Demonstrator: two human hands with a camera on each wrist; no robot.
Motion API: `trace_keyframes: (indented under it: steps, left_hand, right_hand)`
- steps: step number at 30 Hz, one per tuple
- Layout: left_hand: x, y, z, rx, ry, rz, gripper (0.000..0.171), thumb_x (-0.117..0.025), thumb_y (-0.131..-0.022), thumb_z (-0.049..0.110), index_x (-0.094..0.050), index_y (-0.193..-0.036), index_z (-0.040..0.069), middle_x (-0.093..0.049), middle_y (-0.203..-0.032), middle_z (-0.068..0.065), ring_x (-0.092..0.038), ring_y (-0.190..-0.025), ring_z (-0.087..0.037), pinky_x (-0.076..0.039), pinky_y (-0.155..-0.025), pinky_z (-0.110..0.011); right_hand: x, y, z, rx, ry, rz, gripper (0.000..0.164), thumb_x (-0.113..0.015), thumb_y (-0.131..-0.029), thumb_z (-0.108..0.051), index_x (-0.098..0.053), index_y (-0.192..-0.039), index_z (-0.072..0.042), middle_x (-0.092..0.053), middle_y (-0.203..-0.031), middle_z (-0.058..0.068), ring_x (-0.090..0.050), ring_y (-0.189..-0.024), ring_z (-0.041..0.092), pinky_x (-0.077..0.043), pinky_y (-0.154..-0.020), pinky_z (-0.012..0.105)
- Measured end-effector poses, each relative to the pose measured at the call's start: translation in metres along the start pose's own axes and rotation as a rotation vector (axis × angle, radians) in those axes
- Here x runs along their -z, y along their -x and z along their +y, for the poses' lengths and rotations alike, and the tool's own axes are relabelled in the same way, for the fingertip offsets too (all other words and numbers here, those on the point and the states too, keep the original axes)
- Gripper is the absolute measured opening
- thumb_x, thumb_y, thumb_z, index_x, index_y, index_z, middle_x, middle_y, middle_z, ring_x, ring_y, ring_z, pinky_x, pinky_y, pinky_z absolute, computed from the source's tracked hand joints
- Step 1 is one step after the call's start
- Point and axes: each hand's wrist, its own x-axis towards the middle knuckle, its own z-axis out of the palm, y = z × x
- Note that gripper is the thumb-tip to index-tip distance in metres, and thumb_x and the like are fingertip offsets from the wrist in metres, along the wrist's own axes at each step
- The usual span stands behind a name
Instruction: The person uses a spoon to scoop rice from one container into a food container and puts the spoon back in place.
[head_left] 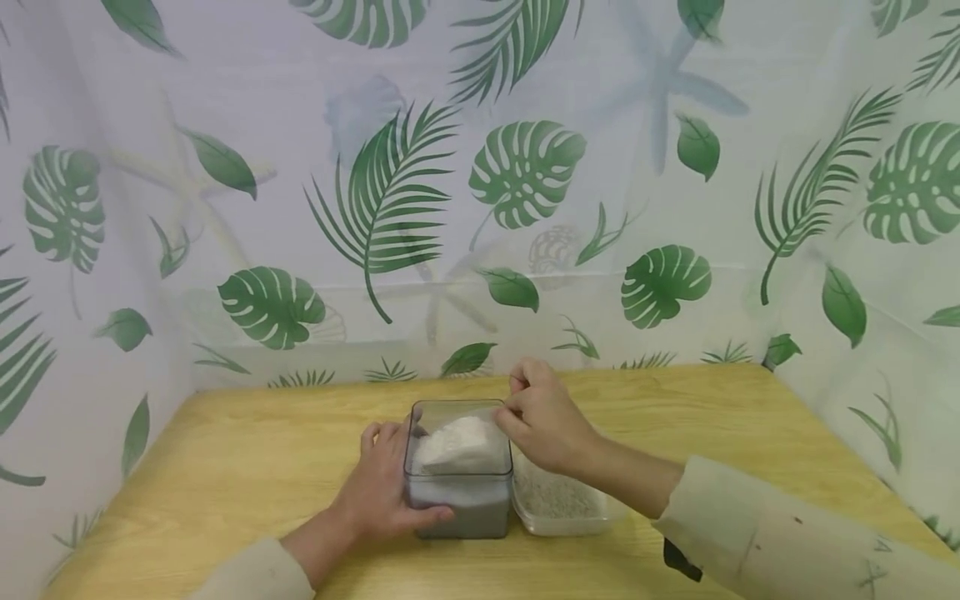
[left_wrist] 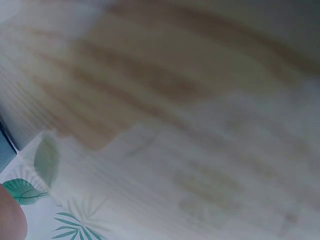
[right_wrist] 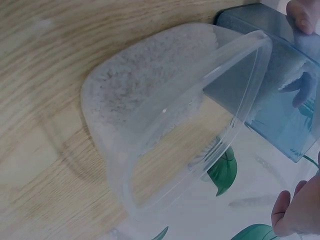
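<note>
A square, see-through grey container (head_left: 459, 508) stands on the table, and my left hand (head_left: 382, 487) grips its left side, thumb across the front wall. A white heap (head_left: 461, 446) shows inside; its exact kind is unclear. Above the container's right rim, my right hand (head_left: 543, 417) has curled fingers; whether they pinch anything is hidden. In the right wrist view, my right hand (right_wrist: 300, 212) shows at the lower right, while the left thumb (right_wrist: 301, 17) lies against the bluish container (right_wrist: 250, 75). Only a bit of the left hand (left_wrist: 11, 220) appears in the left wrist view.
A clear plastic tub (right_wrist: 125, 165) of pale, rice-like grains (head_left: 558, 496) stands close to the container's right side, below my right forearm. The wooden table (head_left: 285, 442) ends at a leaf-patterned cloth (head_left: 450, 325) behind and on both sides.
</note>
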Motion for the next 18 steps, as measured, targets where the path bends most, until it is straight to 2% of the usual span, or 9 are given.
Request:
trace_keyframes:
  steps: [7, 18]
  left_hand:
    - [-0.002, 0.003, 0.0, 0.013, -0.011, -0.017, 0.131, -0.038, -0.074, 0.095, -0.018, -0.155, -0.006, -0.055, -0.127, -0.009, -0.048, -0.117, -0.026, -0.022, -0.105, -0.051]
    - [0.001, 0.002, 0.002, 0.037, 0.003, -0.041, 0.131, -0.042, -0.073, 0.094, -0.016, -0.156, -0.005, -0.056, -0.128, -0.011, -0.049, -0.12, -0.027, -0.021, -0.107, -0.053]
  right_hand:
    - [0.004, 0.0, 0.002, -0.026, -0.022, 0.021, 0.05, -0.061, -0.089, -0.007, -0.045, -0.043, -0.015, -0.035, -0.079, 0.001, -0.036, -0.083, 0.019, -0.031, -0.078, 0.034]
    - [0.014, 0.005, 0.011, -0.05, -0.073, 0.045, 0.051, -0.059, -0.091, -0.004, -0.037, -0.046, -0.017, -0.032, -0.081, 0.004, -0.033, -0.082, 0.02, -0.028, -0.077, 0.035]
